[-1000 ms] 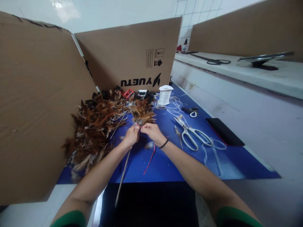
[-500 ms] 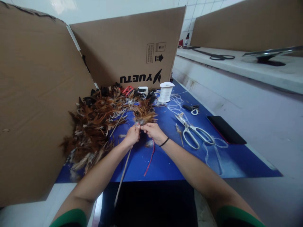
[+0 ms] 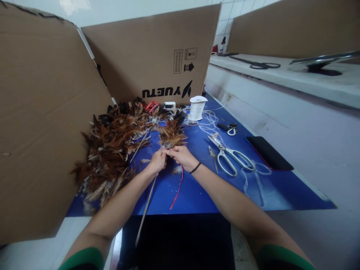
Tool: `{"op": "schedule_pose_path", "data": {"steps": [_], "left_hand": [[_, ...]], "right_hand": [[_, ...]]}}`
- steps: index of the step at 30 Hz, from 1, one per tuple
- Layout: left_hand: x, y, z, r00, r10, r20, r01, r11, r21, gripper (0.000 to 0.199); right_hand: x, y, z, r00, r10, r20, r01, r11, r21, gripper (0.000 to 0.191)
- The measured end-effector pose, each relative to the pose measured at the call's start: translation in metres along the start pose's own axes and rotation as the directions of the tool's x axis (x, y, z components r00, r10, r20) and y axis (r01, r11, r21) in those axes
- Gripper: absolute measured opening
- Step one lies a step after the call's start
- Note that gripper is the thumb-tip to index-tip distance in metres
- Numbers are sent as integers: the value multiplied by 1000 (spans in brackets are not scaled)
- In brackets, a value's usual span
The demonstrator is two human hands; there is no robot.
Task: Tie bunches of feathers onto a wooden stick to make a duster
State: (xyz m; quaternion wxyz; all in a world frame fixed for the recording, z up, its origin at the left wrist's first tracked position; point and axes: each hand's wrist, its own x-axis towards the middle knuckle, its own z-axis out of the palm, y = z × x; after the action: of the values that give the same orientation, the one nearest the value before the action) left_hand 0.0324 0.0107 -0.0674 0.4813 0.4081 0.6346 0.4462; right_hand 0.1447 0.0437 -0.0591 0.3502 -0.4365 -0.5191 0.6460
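Note:
My left hand [image 3: 158, 160] is closed around the base of a brown feather bundle [image 3: 171, 133], where a thin stick [image 3: 146, 206] runs down below the fist past the table edge. Fingers pinched, my right hand [image 3: 181, 155] grips a red ribbon [image 3: 177, 191] at the same base; its loose end hangs down onto the blue table. Both hands meet just under the feathers. The wrapped spot is small and partly covered by fingertips. A large heap of brown feathers [image 3: 109, 146] lies to the left.
On the blue table [image 3: 191, 195] to the right are large scissors [image 3: 225, 153], a black phone [image 3: 268, 153], small snips [image 3: 227, 128] and loose clear ribbon [image 3: 208, 122]. A white spool [image 3: 197, 108] stands at the back, before a cardboard panel [image 3: 135, 56]. Another panel [image 3: 42, 123] is at left.
The hands remain together at the bundle's base, with slight movement of the right fingers. The red ribbon's loose end has shifted slightly left.

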Motion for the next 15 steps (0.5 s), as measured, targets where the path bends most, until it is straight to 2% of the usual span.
{"op": "schedule_pose_path", "data": {"steps": [6,10,15], "left_hand": [[-1,1,0,999,-38,32,38,999,-3,21],[-3,1,-1,997,-56,60,58,998,-30,23],[-2,0,-3,996,-63,67,64,998,-20,22]], "right_hand": [[3,2,-3,1000,26,-7,-26,1000,11,26],[4,3,-4,1000,-7,-10,7,998,59,25],[1,0,-3,1000,-20,-20,21,999,37,20]]}}
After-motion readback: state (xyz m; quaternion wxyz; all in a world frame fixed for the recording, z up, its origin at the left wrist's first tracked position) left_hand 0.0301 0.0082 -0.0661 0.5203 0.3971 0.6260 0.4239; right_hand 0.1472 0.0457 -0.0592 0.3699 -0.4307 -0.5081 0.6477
